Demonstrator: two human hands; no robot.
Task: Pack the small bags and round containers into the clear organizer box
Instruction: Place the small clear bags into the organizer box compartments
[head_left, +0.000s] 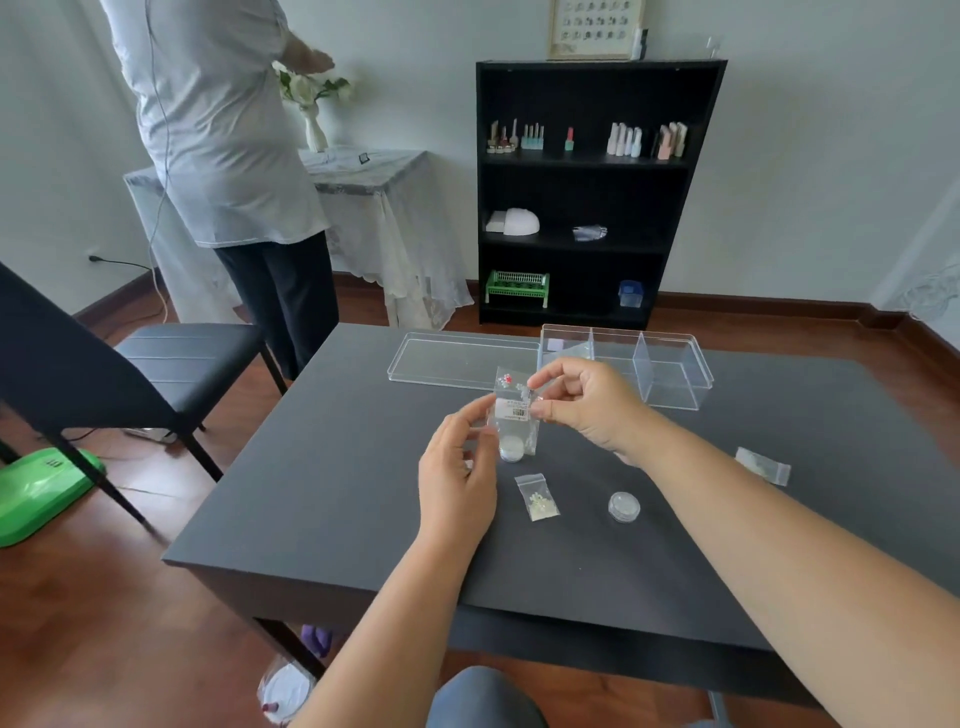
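Observation:
Both my hands hold a clear labelled bag (514, 415) upright above the dark table (322, 467). My left hand (460, 467) pinches its left edge, and my right hand (587, 405) pinches its top right corner. A round container shows through the bag's lower part. On the table below lie a small zip bag of pale beads (537, 496) and a round clear container (623, 505). Another small bag (762, 465) lies at the right. The clear organizer box (670, 364) with dividers stands at the far side, with its lid (457, 358) lying flat to its left.
A dark chair (171, 358) stands left of the table. A person in a white top (218, 130) stands at a cloth-covered side table. A black shelf unit (587, 192) with bottles stands against the back wall. A green object (41, 488) lies on the floor.

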